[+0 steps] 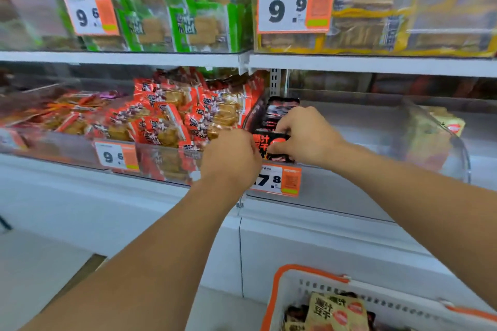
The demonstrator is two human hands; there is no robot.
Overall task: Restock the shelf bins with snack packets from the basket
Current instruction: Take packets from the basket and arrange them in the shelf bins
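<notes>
Both hands — left hand (231, 154), right hand (304, 136) — fingers curled, pinching black packet (269, 146); I should seat it upright behind the clear bin (336, 191) front

Black packet (271, 146) upright (front) in clear bin (376, 191).

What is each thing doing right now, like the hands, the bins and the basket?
Left hand: curled, gripping the black packet's left edge.
Right hand: holding the same packet.
Black packet: upright, at the bin's front.
Clear bin: mostly bare, black packets stacked at its left end.
Orange-packet bin: heaped full.
Basket: packets still inside.
</notes>
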